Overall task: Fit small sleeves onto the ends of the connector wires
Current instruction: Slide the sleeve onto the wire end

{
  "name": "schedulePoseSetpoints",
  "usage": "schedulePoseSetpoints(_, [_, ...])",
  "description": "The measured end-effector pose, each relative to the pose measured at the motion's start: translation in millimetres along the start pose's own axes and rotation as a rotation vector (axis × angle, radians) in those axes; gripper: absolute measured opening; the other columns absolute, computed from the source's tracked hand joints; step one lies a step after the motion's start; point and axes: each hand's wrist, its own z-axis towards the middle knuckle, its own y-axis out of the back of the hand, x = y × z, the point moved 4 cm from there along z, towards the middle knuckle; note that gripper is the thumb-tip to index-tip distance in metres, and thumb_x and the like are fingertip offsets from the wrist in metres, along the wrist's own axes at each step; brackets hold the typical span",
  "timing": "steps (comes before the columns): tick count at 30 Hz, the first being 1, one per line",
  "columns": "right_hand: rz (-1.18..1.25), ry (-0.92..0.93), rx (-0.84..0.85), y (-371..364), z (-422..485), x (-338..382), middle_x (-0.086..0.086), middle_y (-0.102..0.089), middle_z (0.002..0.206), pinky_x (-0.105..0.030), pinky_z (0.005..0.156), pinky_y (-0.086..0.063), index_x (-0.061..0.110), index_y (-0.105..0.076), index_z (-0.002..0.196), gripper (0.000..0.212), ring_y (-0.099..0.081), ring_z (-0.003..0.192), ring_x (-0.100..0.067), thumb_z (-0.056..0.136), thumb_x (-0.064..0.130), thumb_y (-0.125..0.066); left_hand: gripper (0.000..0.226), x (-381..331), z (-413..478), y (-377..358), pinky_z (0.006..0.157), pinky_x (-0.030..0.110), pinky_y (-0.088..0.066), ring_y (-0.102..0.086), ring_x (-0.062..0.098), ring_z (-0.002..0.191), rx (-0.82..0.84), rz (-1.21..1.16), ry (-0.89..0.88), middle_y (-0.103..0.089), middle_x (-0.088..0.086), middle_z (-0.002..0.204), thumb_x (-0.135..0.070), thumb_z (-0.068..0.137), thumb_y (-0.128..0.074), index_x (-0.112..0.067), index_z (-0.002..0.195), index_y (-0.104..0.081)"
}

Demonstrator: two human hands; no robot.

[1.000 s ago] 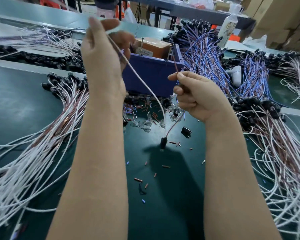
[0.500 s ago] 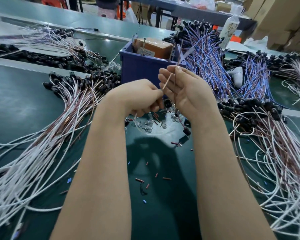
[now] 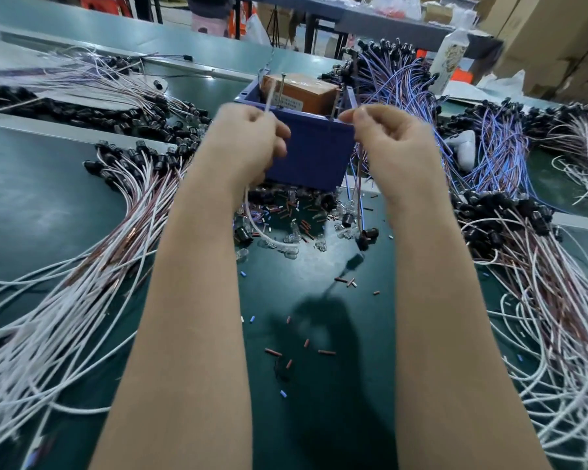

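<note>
Both apart before bin (image 3: 313, 164): left hand (image 3: 248, 140) pinches white wire (image 3: 269, 96), right hand (image 3: 387, 140) brown wire (image 3: 356, 184).

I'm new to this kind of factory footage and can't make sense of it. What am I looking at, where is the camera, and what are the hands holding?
There is no machine here: a person is working with two bare hands. The single picture comes from a camera worn on the person's head, looking forward and down.

The left hand pinches a white wire, whose end points up. The right hand pinches a thin brown wire, which hangs down towards a small black connector. A blue bin stands behind both grips.

On the green table, wire bundles spread out on both sides. Small loose sleeves lie scattered in the middle.
</note>
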Motion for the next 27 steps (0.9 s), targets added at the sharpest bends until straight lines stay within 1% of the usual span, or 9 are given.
schedulePoseSetpoints(3, [0.409, -0.006, -0.014, 4.4, -0.4, 11.9, 0.003, -0.062, 0.064, -0.018, 0.053, -0.045, 0.015, -0.062, 0.078, 0.025, -0.051, 0.054, -0.007, 0.099, 0.012, -0.048, 0.036, -12.1, -1.9, 4.5, 0.031, 0.013, -0.017, -0.023, 0.001, 0.030, -0.003, -0.378, -0.027, -0.038, -0.011, 0.040, -0.019, 0.102, -0.032, -0.014, 0.072, -0.053])
schedulePoseSetpoints(6, [0.645, -0.077, 0.088, -3.0, -2.6, 9.8, -0.002, -0.065, 0.068, -0.021, 0.057, -0.052, 0.010, -0.059, 0.082, 0.025, -0.058, 0.057, -0.011, 0.101, 0.011, -0.042, 0.031, -15.5, -3.7, 4.4, 0.030, 0.014, -0.016, -0.020, 0.001, 0.032, 0.069, -0.582, -0.027, -0.034, -0.012, 0.040, -0.015, 0.101, -0.031, -0.014, 0.076, -0.050])
schedulePoseSetpoints(8, [0.585, -0.149, 0.099, -6.1, -3.5, -0.5, -0.003, -0.065, 0.068, -0.021, 0.056, -0.052, 0.011, -0.058, 0.083, 0.026, -0.060, 0.055, -0.011, 0.102, 0.013, -0.040, 0.027, -8.4, -2.1, 3.9, 0.029, 0.014, -0.015, -0.020, 0.001, 0.031, 0.082, -0.563, 0.032, -0.035, -0.011, 0.039, -0.013, 0.100, -0.031, -0.013, 0.079, -0.048])
schedulePoseSetpoints(12, [0.166, -0.232, 0.030, -4.8, -0.8, -26.2, -0.003, -0.062, 0.062, -0.018, 0.046, -0.047, 0.016, -0.054, 0.085, 0.026, -0.054, 0.041, -0.008, 0.103, 0.016, -0.035, 0.025, 16.3, 2.0, -6.6, 0.029, 0.011, -0.017, -0.024, 0.001, 0.027, 0.056, -0.361, 0.222, -0.045, -0.007, 0.036, -0.006, 0.097, -0.029, -0.011, 0.079, -0.045])
schedulePoseSetpoints(14, [0.126, -0.257, 0.021, -5.4, 0.8, -35.7, -0.004, -0.061, 0.062, -0.018, 0.046, -0.047, 0.015, -0.055, 0.091, 0.022, -0.054, 0.041, -0.007, 0.102, 0.014, -0.036, 0.025, 23.9, 4.7, -12.0, 0.031, 0.009, -0.018, -0.028, 0.002, 0.026, 0.032, -0.303, 0.272, -0.049, -0.005, 0.035, -0.004, 0.096, -0.030, -0.010, 0.078, -0.046])
schedulePoseSetpoints(17, [0.073, -0.243, 0.019, -7.5, 1.1, -42.8, -0.001, -0.065, 0.063, -0.016, 0.047, -0.046, 0.013, -0.051, 0.100, 0.011, -0.052, 0.039, -0.005, 0.100, 0.011, -0.040, 0.024, 27.4, 9.1, -9.4, 0.033, 0.009, -0.022, -0.033, 0.003, 0.028, -0.053, -0.255, 0.228, -0.055, -0.003, 0.037, -0.003, 0.094, -0.033, -0.009, 0.077, -0.049])
schedulePoseSetpoints(19, [-0.019, -0.182, -0.001, -9.8, 0.8, -43.2, 0.003, -0.066, 0.063, -0.015, 0.044, -0.041, 0.018, -0.048, 0.092, 0.009, -0.048, 0.036, -0.003, 0.099, 0.013, -0.045, 0.024, 28.2, 10.0, -4.2, 0.033, 0.010, -0.023, -0.034, 0.003, 0.028, -0.109, -0.224, 0.182, -0.056, -0.004, 0.038, -0.004, 0.093, -0.033, -0.009, 0.076, -0.050])
schedulePoseSetpoints(21, [-0.069, -0.129, -0.041, -12.1, 0.5, -43.0, 0.003, -0.067, 0.063, -0.018, 0.047, -0.038, 0.022, -0.043, 0.083, 0.016, -0.047, 0.036, -0.003, 0.097, 0.015, -0.048, 0.025, 27.3, 10.1, -0.6, 0.033, 0.009, -0.023, -0.034, 0.002, 0.028, -0.143, -0.200, 0.150, -0.055, -0.005, 0.037, -0.005, 0.093, -0.033, -0.010, 0.075, -0.050])
schedulePoseSetpoints(27, [0.023, -0.115, -0.132, -16.8, -0.3, -46.0, 0.000, -0.066, 0.069, -0.031, 0.063, -0.050, 0.024, -0.046, 0.083, 0.019, -0.054, 0.049, -0.006, 0.096, 0.011, -0.048, 0.025, 22.9, 10.6, -0.5, 0.033, 0.009, -0.025, -0.037, 0.003, 0.029, -0.130, -0.140, 0.122, -0.059, -0.002, 0.041, -0.007, 0.091, -0.036, -0.010, 0.073, -0.054])
